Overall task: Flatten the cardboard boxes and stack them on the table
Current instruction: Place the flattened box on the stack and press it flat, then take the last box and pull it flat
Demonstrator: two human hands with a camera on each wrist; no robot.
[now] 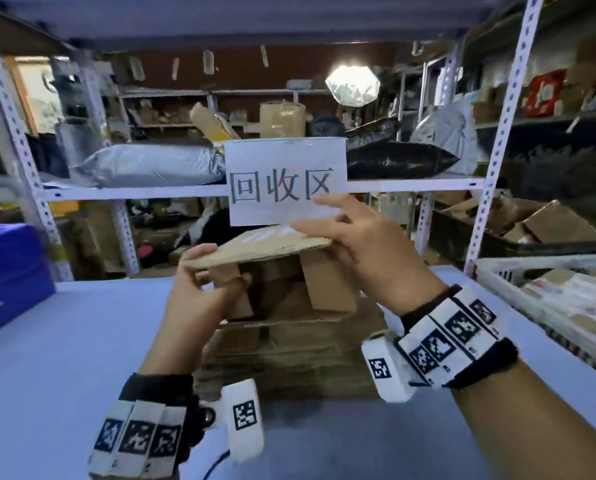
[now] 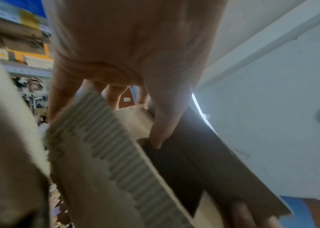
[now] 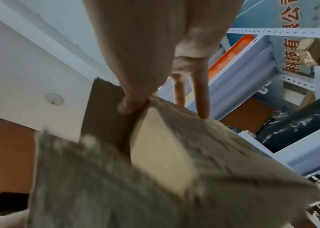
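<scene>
Head view shows a box (image 1: 265, 247), nearly flattened, held in the air above the stack (image 1: 289, 344) of flat cardboard that lies near the middle of the table (image 1: 64, 341). The left hand (image 1: 199, 289) pinches its left edge, thumb below and fingers on top. The right hand (image 1: 362, 247) holds the right edge: thumb under, fingers lying straight over the top panel. Loose flaps hang down below. I judge the box to be light and thin, stiff along the flutes but easy to bend at the creases, and a little worn. It is best held at opposite edges, so the panels stay pressed together when it is laid on the stack.
</scene>
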